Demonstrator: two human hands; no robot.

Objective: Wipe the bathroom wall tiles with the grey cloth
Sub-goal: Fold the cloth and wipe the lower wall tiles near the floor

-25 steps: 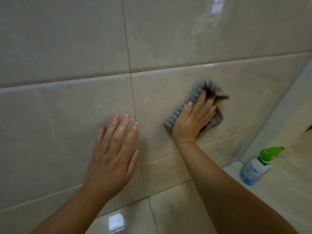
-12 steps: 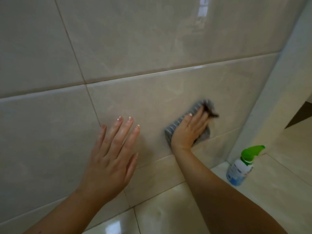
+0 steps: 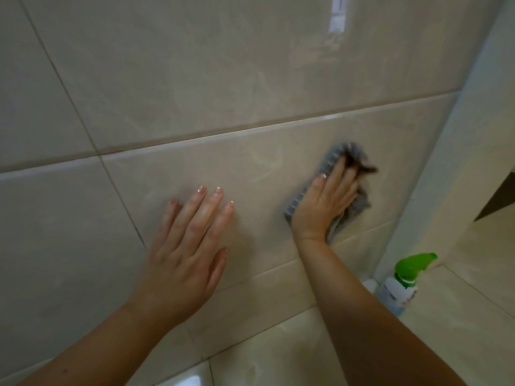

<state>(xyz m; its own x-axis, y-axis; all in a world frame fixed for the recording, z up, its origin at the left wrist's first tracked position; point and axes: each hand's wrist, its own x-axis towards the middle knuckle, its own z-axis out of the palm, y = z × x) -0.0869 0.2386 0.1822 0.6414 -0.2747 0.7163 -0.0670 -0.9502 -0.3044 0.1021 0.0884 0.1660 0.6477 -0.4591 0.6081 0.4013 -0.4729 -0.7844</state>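
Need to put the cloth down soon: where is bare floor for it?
Bare floor tile lies between the left forearm and right forearm below the wall, and right of the spray bottle. The corner by it is tight.

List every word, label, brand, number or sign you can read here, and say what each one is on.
Spray bottle: it has a printed label, but it is too blurred to read.
Tiles: no text.
Cloth: no text.
Nothing in the picture can be read.
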